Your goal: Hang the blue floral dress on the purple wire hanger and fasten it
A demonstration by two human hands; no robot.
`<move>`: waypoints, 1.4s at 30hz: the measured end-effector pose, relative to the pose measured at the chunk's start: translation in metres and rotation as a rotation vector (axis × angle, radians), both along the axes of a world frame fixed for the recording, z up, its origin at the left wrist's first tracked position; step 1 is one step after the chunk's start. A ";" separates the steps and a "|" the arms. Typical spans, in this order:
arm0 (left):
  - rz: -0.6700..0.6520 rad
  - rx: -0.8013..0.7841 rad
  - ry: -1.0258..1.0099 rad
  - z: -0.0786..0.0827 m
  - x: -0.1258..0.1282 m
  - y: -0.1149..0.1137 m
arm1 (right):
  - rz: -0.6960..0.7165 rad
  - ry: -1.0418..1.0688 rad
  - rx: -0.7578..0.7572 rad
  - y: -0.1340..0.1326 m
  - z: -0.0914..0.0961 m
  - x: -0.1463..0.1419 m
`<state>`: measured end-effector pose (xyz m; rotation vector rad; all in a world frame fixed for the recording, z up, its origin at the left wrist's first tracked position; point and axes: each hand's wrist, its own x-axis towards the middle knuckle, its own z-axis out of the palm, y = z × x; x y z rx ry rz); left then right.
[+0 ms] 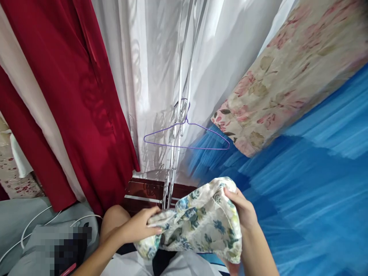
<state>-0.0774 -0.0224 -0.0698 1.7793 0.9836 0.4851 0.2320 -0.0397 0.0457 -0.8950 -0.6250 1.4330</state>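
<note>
A white piece of fabric point(198, 218) with blue and green flowers is stretched between my hands above my lap. It is bunched at its left end and spread out at the right; I cannot tell what kind of garment it is. My left hand point(142, 225) pinches the gathered left end between thumb and fingers. At the upper right edge my right hand point(243, 210) grips the cloth, its thumb on top and some fingers hidden behind. Beyond the fabric hangs a bare purple hanger point(184, 147), hooked on a white metal stand point(180, 92).
Long red garments point(86, 96) hang on the left, in front of a white curtain point(152, 76). To the right are a beige floral cloth point(273, 88) and blue tulle point(310, 199). A grey cushioned surface point(17, 214) with white cables lies at lower left, beside a blurred patch.
</note>
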 end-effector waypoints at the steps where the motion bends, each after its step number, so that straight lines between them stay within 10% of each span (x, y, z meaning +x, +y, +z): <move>1: 0.077 0.057 -0.015 0.002 -0.005 0.004 | -0.041 0.007 -0.005 0.003 -0.001 0.005; 13: 0.143 0.157 -0.316 0.055 -0.056 0.025 | 0.062 -0.343 0.167 0.028 -0.004 0.042; 18: 0.007 0.730 0.261 0.098 -0.085 0.081 | 0.151 -0.868 0.312 0.069 0.012 0.033; 24: 0.146 0.928 0.657 0.142 -0.101 0.174 | -0.076 -1.359 0.562 0.144 0.024 0.000; 29: 0.185 0.991 0.689 0.171 -0.089 0.201 | -0.179 -1.532 0.504 0.173 0.016 -0.007; 36: 0.026 1.205 0.352 0.202 -0.026 0.172 | -0.252 -1.504 0.499 0.159 -0.004 -0.025; 42: 0.300 1.159 0.080 0.201 0.016 0.177 | -0.278 -1.358 0.581 0.138 -0.006 -0.022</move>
